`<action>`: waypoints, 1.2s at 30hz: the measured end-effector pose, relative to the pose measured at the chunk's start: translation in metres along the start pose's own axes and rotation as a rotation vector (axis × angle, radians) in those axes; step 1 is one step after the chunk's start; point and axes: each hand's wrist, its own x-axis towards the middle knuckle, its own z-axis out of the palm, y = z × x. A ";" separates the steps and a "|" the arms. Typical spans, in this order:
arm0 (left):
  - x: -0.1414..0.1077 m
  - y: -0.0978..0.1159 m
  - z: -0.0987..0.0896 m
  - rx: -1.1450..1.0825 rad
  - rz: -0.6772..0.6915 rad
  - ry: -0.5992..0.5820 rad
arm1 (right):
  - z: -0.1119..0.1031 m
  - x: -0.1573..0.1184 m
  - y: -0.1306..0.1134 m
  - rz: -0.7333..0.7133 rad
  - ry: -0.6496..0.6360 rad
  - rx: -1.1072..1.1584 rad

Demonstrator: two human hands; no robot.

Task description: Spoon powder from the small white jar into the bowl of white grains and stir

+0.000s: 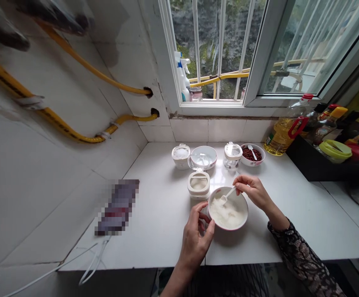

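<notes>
A white bowl [228, 227] of white powder or grains [233, 216] stands near the counter's front edge. At its left rim is my left hand [196, 235], thumb and forefinger curved against the outside, holding it steady. My right hand [253, 190] pinches the handle of a small white spoon [224, 198]; the spoon's tip is down in the bowl's contents. Just behind my left hand sits a cream-rimmed jar [198, 184] with pale contents and its clear lid raised.
Behind stand a jar of white grains [181, 154], a bowl with clear contents [204, 156], a clear jar [232, 153] and a bowl of reddish-brown bits [249, 156] with a spoon. Right: an oil bottle [282, 132] and a black condiment box [309, 159]. Left: a blurred-out object [117, 208] with a white cable [95, 262].
</notes>
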 end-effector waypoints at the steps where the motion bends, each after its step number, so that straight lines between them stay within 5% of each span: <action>1: 0.000 0.000 0.000 -0.002 0.002 0.001 | -0.002 0.001 0.001 0.031 0.011 0.048; 16: -0.001 -0.006 0.005 -0.049 -0.081 -0.007 | 0.005 0.015 0.002 0.184 0.110 0.397; 21: 0.000 -0.006 0.007 -0.052 -0.119 -0.018 | 0.026 0.019 -0.011 -0.098 0.174 0.238; 28: 0.001 -0.003 0.006 -0.031 -0.075 -0.013 | 0.042 0.012 -0.012 -0.725 0.062 -0.467; 31: 0.001 -0.003 0.006 -0.034 -0.097 -0.019 | 0.039 0.010 -0.012 -0.639 0.164 -0.336; 36: 0.001 0.001 0.004 -0.036 -0.104 -0.024 | 0.022 0.013 -0.008 -0.220 0.171 0.108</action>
